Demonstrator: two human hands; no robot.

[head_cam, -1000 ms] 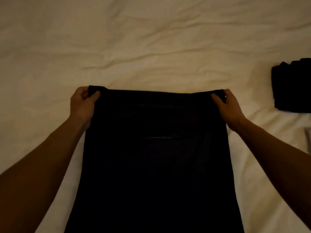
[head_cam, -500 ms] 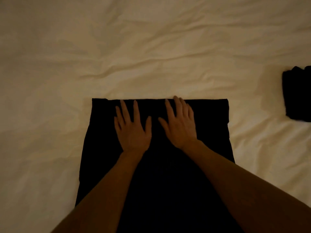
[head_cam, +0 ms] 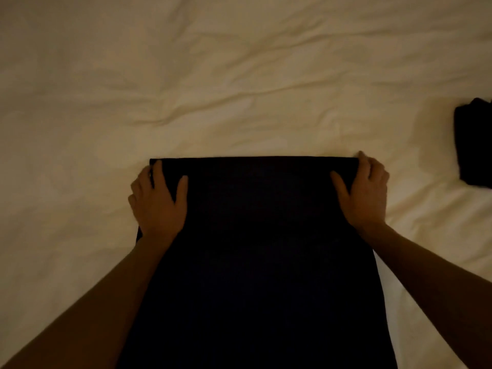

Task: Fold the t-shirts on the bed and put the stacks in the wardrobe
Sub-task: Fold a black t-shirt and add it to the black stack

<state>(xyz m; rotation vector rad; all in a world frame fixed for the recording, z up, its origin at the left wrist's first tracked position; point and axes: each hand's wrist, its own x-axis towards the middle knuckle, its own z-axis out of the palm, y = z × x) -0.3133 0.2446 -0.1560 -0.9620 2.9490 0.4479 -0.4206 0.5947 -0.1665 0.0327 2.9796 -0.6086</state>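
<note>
The black t-shirt [head_cam: 255,249] lies flat on the cream bedsheet [head_cam: 239,89], narrowed to a long panel. The left hand [head_cam: 159,201] and the right hand [head_cam: 364,195] each pinch a far corner, thumb on top, fingers wrapped round the edge, apparently preparing the next fold. Folded dark garments [head_cam: 474,145] sit well apart at the right.

Left hand [head_cam: 159,201] and right hand [head_cam: 366,194] apart, forearms outstretched, each grip pinching, thumbs inward.
</note>
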